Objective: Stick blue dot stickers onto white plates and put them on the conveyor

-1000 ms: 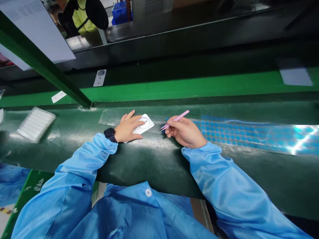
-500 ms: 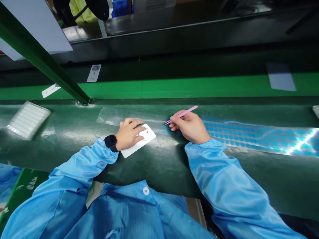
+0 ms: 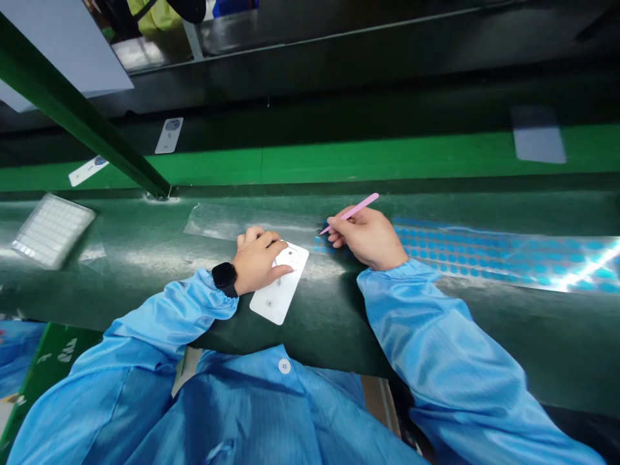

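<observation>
My left hand (image 3: 258, 261), with a black watch at the wrist, grips a white phone back panel (image 3: 276, 298) lying tilted on the bench. Its thumb rests across the panel near a round camera area, and the fingers curl over the upper left edge. Pink tweezers (image 3: 356, 212) are pinched in my right hand (image 3: 371, 239), their tip pointing left and down. That tip is at the left end of a clear strip of blue round stickers (image 3: 465, 255), part of which my right hand covers. A bare stretch of clear film (image 3: 217, 221) runs on leftward behind my left hand.
A clear tray of small white cells (image 3: 53, 230) sits at the left. Two white panels (image 3: 169, 135) and a translucent sheet (image 3: 537, 134) lie beyond the bench's raised edge. A green post (image 3: 97, 123) slants across the upper left, near a hanging white sheet (image 3: 72, 51).
The phone panel has turned under my left hand, its near end swinging right and toward me. My right hand still pinches the tweezers near the sticker strip. The whole view has shifted slightly.
</observation>
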Demonstrator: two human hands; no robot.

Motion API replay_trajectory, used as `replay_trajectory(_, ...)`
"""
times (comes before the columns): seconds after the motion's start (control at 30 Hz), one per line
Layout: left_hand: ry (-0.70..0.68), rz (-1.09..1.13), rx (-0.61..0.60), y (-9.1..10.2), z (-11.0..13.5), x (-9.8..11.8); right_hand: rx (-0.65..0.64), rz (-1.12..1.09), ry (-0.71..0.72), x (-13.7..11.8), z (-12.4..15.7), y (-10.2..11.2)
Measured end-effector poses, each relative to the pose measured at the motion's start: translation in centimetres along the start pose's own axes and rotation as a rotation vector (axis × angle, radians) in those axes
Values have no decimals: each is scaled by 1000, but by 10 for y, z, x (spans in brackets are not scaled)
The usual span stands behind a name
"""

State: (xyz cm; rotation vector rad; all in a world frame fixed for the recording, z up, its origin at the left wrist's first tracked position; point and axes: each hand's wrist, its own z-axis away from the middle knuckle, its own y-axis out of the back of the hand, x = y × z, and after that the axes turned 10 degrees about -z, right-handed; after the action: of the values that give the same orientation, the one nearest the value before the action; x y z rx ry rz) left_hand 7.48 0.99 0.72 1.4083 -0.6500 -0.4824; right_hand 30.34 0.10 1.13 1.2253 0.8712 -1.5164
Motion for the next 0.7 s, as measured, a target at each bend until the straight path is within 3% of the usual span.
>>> replay_trajectory(0.2,1,39,57,-4,5,2,-5,-157,3,-2,1,2)
replay_trajectory(0.37,-21,16,72,-8,9,6,-18,-222,53,-8,20,4)
replay_trajectory(0.5,-60,-12,51,-9,9,8,-24,-229,-2,-8,37,-6)
replay_trajectory(0.7,12,-18,70,-8,10,11,-23,-148,-48,7,46,-23)
